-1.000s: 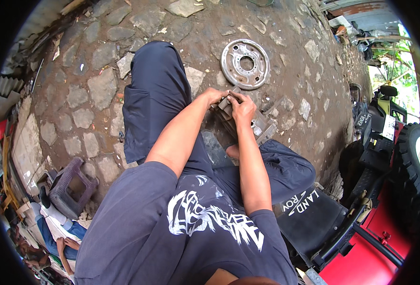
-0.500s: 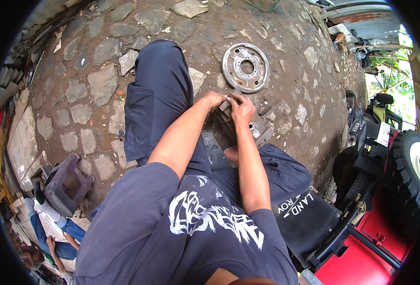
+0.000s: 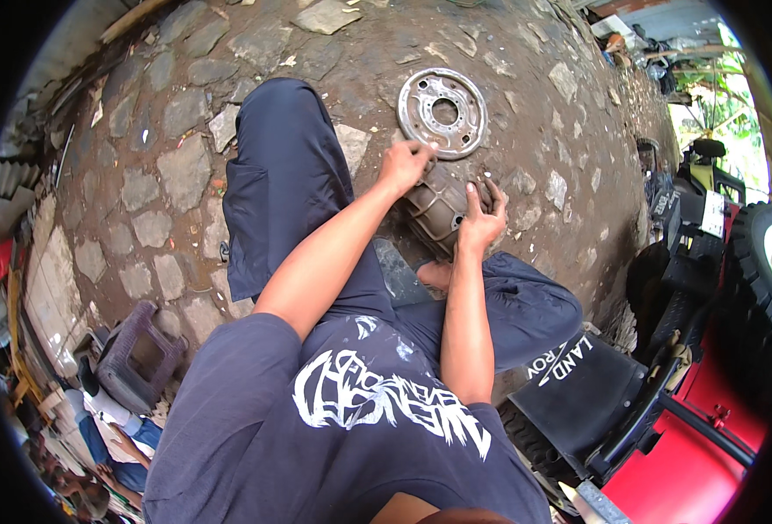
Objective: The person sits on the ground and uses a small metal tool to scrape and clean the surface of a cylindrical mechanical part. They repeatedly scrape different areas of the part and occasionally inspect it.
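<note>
A brown, ribbed metal housing [image 3: 432, 210] rests on the ground between my legs, in front of my bare foot. My left hand [image 3: 406, 166] is closed above the housing's far left edge, fingertips near the rim of the round plate; what they pinch, if anything, is too small to make out. Along the right side of the housing, my right hand [image 3: 483, 218] has thumb and fingers apart, fingertips dark with dirt. Just beyond the housing lies a round grey metal plate [image 3: 415, 92] with a central hole and smaller holes around it.
Uneven stone paving [image 3: 185, 170] with dirt between the stones surrounds me. A purplish plastic stool [image 3: 141, 358] is at the left, near a seated person's legs [image 3: 106, 437]. On my right stands a red vehicle [image 3: 665, 472] with a black mudflap [image 3: 578, 393] and a tyre [image 3: 748, 297].
My hands, close together at the housing's far end before, have come apart, the right one moving right and nearer me. The housing now shows more of its rounded, ribbed side.
</note>
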### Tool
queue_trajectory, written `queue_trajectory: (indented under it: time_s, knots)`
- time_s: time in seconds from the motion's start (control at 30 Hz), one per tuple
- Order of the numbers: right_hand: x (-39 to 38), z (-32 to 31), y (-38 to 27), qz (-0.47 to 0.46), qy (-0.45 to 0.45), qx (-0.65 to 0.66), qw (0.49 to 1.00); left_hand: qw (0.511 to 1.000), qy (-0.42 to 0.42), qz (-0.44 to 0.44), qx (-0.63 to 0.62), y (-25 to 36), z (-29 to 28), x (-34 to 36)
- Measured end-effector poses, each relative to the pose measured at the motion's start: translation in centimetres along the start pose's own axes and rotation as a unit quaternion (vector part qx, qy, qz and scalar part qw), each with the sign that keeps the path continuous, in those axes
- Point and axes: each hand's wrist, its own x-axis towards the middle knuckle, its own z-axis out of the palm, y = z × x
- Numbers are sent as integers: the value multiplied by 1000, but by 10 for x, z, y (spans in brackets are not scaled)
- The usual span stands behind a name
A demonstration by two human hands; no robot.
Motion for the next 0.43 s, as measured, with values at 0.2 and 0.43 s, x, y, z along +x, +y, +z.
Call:
queue_trajectory:
  time_s: [0.2,0.43]
  knots:
    - [-15,21,-27,-207,0,-184,961,980,-185,75,11,26,4,-47]
    - [-27,22,-12,-243,-119,-179,946,968,-155,-26,-197,-19,11,-21]
